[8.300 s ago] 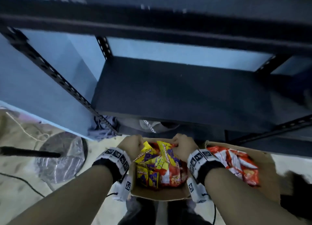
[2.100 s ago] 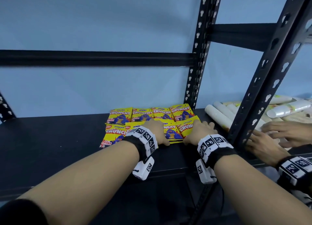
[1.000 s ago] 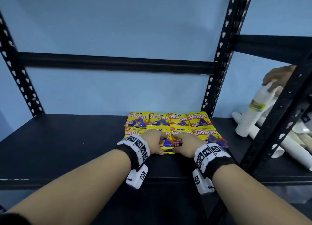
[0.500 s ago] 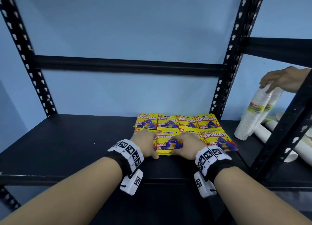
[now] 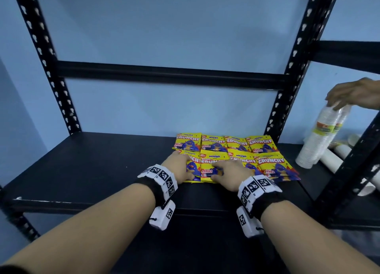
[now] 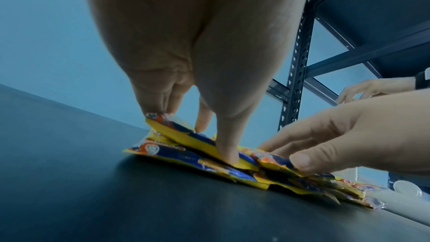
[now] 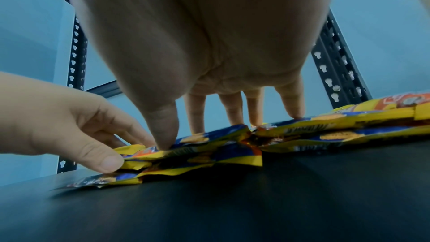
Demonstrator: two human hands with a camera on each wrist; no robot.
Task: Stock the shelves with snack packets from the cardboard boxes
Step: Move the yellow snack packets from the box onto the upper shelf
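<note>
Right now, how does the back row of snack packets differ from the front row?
The back row lies untouched by the wall, four packets side by side in a neat line. The front row sits nearer the shelf edge, overlapping and stacked unevenly, with the left hand and right hand pressing on it. Both rows are the same yellow Crunchy packets, lying flat.

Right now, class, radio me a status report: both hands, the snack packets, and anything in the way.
Left hand and right hand both flat, fingers pressing front-row snack packets on black shelf. Two rows laid. Nothing blocking; another person's hand on stacked cups, next bay.

Both hands (image 5: 205, 172) flat, fingers straight
</note>
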